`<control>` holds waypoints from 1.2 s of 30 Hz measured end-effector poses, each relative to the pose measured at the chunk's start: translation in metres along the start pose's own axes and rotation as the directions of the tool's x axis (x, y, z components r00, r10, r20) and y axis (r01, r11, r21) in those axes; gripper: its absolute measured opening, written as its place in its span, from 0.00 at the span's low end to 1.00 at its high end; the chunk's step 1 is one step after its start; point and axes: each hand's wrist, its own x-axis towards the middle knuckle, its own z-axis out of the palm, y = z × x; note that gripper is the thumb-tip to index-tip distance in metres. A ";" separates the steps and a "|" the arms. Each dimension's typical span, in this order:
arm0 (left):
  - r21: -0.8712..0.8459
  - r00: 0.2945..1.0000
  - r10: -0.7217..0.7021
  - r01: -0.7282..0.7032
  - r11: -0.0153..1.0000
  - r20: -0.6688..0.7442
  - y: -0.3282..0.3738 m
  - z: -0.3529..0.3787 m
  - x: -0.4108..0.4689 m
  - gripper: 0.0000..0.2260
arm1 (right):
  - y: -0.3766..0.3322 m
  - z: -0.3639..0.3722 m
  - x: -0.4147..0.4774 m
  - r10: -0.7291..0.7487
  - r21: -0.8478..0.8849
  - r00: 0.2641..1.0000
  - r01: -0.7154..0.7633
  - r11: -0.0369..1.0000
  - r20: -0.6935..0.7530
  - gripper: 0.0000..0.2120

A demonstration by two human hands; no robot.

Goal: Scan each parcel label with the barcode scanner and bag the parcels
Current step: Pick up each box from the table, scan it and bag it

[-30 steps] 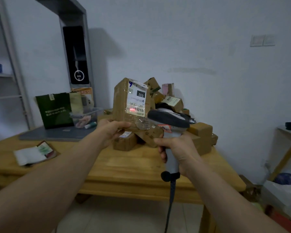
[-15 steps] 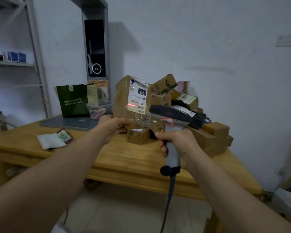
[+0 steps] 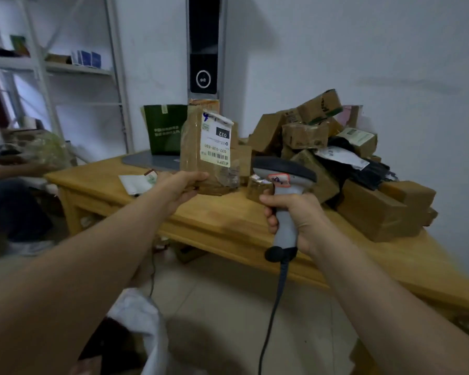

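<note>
My left hand point(image 3: 180, 185) grips the bottom of a brown cardboard parcel point(image 3: 192, 155), held upright above the table. Its white label point(image 3: 215, 140) reads 032 and faces me. My right hand point(image 3: 293, 215) is closed around the handle of a grey barcode scanner point(image 3: 283, 175), whose dark head sits just right of the parcel and below the label. No red scan line shows on the label. A cable point(image 3: 271, 315) hangs from the scanner's handle. A white bag point(image 3: 144, 318) lies open on the floor at the lower left.
A heap of cardboard parcels point(image 3: 322, 147) covers the right half of the wooden table point(image 3: 228, 220). A green paper bag point(image 3: 164, 129), a grey tray and a small leaflet point(image 3: 137, 182) sit at the table's back left. Metal shelving point(image 3: 73, 74) and a seated person point(image 3: 8, 185) are at the left.
The view has swung left and down. The parcel has moved left, away from the scanner head, and the red scan line seen on the label earlier is gone.
</note>
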 end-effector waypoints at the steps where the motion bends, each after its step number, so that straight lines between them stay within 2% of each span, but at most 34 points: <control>1: -0.001 0.999 -0.021 0.021 1.000 -0.044 -0.003 -0.015 -0.004 0.30 | 0.008 0.006 0.003 0.028 0.000 0.999 -0.028 1.000 0.022 0.06; 5: 0.013 0.964 -0.083 0.089 0.996 -0.254 -0.028 -0.083 -0.026 0.25 | 0.045 0.036 0.009 0.146 -0.047 0.983 -0.141 0.989 0.113 0.05; 7: 0.043 0.927 -0.094 0.118 0.992 -0.364 -0.045 -0.120 -0.037 0.28 | 0.065 0.051 0.010 0.196 -0.086 0.971 -0.185 0.979 0.138 0.04; 8: 0.070 0.910 -0.117 0.157 0.985 -0.397 -0.055 -0.137 -0.040 0.29 | 0.074 0.059 0.010 0.224 -0.102 0.963 -0.210 0.972 0.148 0.04; 12: 0.189 0.864 -0.219 0.333 0.924 -0.453 -0.095 -0.202 -0.061 0.20 | 0.106 0.087 0.009 0.346 -0.164 0.917 -0.317 0.934 0.197 0.06; 15: 0.184 0.783 -0.239 0.408 0.894 -0.574 -0.127 -0.243 -0.073 0.21 | 0.125 0.104 0.009 0.385 -0.199 0.898 -0.346 0.917 0.213 0.07; 17: 0.148 0.746 -0.295 0.464 0.873 -0.597 -0.146 -0.262 -0.078 0.24 | 0.138 0.112 0.011 0.392 -0.216 0.898 -0.351 0.911 0.198 0.07; 20: 0.149 0.746 -0.376 0.530 0.835 -0.549 -0.173 -0.274 -0.079 0.31 | 0.149 0.118 0.014 0.405 -0.233 0.896 -0.361 0.903 0.183 0.06; 22: 0.228 0.740 -0.336 0.546 0.806 -0.583 -0.192 -0.284 -0.072 0.28 | 0.152 0.118 0.019 0.409 -0.233 0.895 -0.366 0.901 0.177 0.06; 24: 0.271 0.736 -0.313 0.555 0.787 -0.600 -0.198 -0.280 -0.065 0.34 | 0.152 0.114 0.024 0.410 -0.228 0.899 -0.371 0.900 0.155 0.06; 25: 0.282 0.732 -0.321 0.570 0.772 -0.601 -0.196 -0.271 -0.061 0.33 | 0.151 0.111 0.026 0.408 -0.222 0.902 -0.373 0.901 0.140 0.06; 27: 0.348 0.752 -0.299 0.568 0.746 -0.588 -0.187 -0.249 -0.052 0.24 | 0.146 0.102 0.032 0.402 -0.207 0.908 -0.373 0.904 0.120 0.06; 31: 0.513 0.853 -0.164 0.439 0.738 -0.495 -0.165 -0.183 -0.019 0.22 | 0.127 0.071 0.040 0.369 -0.137 0.928 -0.359 0.923 0.057 0.05; 33: 0.621 0.908 -0.088 0.347 0.702 -0.409 -0.152 -0.136 -0.006 0.20 | 0.113 0.046 0.042 0.333 -0.055 0.942 -0.331 0.942 0.033 0.05; 36: 0.724 0.979 0.036 0.125 0.679 -0.202 -0.127 -0.051 0.008 0.23 | 0.089 0.001 0.043 0.267 0.076 0.963 -0.265 0.961 -0.027 0.06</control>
